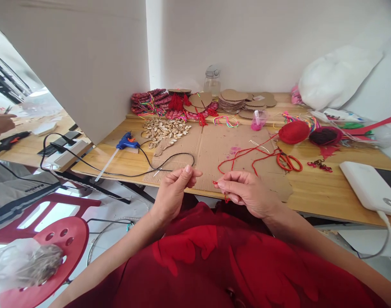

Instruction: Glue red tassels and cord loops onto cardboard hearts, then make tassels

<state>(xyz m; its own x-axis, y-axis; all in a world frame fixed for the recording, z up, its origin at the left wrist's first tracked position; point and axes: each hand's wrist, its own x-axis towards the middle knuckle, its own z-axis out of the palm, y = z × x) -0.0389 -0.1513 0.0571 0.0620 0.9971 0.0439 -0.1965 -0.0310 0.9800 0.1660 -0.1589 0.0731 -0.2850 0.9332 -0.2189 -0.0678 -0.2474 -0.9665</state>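
Near the table's front edge, my right hand (246,192) pinches a strand of red yarn (236,160), which runs back in loops across the cardboard sheet (211,145) to a red yarn ball (294,131). My left hand (176,184) is closed, thumb pressed on the curled fingers; whatever it may hold is too small or hidden to make out. A gap separates the two hands. Orange-handled scissors (289,161) lie beyond my right hand, with yarn near their blades.
A blue glue gun (127,141) with its cable lies left of a pile of pale shells (166,131). Behind are stacked cardboard discs (232,100), red braided pieces (152,102) and a clear bottle (212,80). A white power bank (371,186) sits right; another person's hand (1,126) shows far left.
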